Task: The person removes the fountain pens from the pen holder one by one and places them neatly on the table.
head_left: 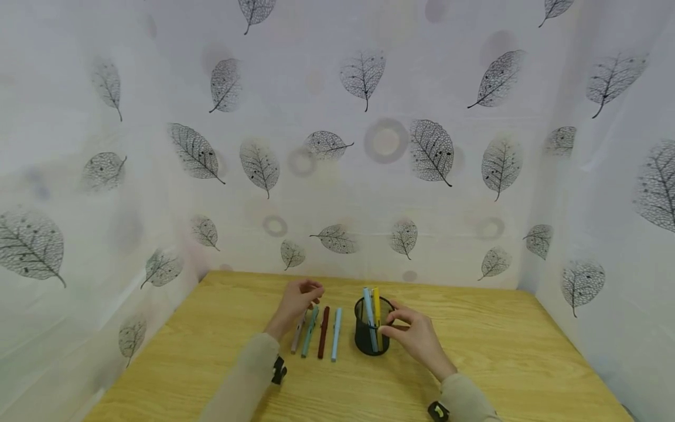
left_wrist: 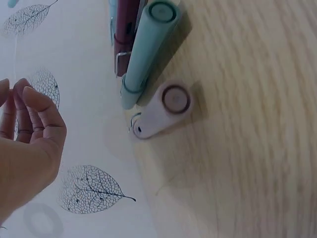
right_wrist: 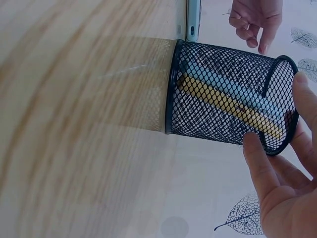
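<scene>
Landmark: black wire-mesh cylindrical pen cup [head_left: 372, 334], upright near the middle of the light wooden table [head_left: 501, 357].

Left of the cup, four capped pens lie side by side on the table: pale pink-white pen [head_left: 298, 333], teal pen [head_left: 310, 332], dark red pen [head_left: 323, 332], light blue pen [head_left: 336, 334], the last one just beside the cup. The left hand [head_left: 297, 303] hovers over the far ends of the pink-white and teal pens, fingers loosely curled and holding nothing; the left wrist view shows it clear of the pens.

Inside the cup: one light blue pen [head_left: 369, 316] and one yellow pen [head_left: 377, 313], leaning together. Judgement: two pens in, four still out, so about a third along.

Right of the cup, the right hand [head_left: 416, 337] steadies it, thumb and fingertips [right_wrist: 257, 153] pinching the rim.

Room: bare table left of the pen row and right of the cup; leaf-print curtain [head_left: 369, 146] closes in the back and both sides, well apart from the cup.
</scene>
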Demonstrator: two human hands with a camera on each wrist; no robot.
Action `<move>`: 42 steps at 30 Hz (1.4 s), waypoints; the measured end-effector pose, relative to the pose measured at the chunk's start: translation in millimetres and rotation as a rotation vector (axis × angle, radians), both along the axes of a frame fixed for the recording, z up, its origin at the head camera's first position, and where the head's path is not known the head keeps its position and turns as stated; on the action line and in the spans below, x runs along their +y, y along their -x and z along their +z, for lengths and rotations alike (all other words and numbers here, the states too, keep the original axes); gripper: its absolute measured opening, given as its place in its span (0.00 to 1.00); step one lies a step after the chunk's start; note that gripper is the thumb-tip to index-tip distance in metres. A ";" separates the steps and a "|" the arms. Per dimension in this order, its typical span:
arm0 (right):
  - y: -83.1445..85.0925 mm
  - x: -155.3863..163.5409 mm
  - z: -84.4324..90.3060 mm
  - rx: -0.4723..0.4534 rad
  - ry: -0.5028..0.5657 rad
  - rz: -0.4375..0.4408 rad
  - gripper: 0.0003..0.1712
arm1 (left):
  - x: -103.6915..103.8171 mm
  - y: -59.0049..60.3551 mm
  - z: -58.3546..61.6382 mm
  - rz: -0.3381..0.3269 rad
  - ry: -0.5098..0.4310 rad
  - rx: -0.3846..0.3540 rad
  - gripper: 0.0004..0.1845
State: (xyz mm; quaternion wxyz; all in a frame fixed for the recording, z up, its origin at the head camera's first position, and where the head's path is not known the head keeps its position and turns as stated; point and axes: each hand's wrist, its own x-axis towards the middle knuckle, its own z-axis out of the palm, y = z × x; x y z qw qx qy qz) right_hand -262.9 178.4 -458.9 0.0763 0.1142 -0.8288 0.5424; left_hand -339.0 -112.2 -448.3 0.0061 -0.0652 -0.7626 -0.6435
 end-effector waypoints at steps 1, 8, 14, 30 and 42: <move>-0.5 0.0 0.7 -0.001 -0.001 0.000 0.09 | 2.0 -0.2 0.0 -0.003 -0.006 0.006 0.10; -1.7 0.3 2.0 0.002 -0.010 -0.008 0.09 | 17.2 -2.2 2.2 -0.021 0.000 0.091 0.11; -0.5 0.2 0.8 0.005 -0.013 -0.010 0.09 | 29.2 -4.3 3.1 -0.042 -0.019 0.187 0.10; 0.6 -0.7 -0.1 0.001 -0.010 -0.018 0.09 | 55.4 -14.6 -5.0 -0.048 0.026 0.293 0.09; 0.6 -0.6 -0.5 0.006 0.002 -0.015 0.09 | 81.5 -31.5 3.0 -0.062 0.157 0.331 0.19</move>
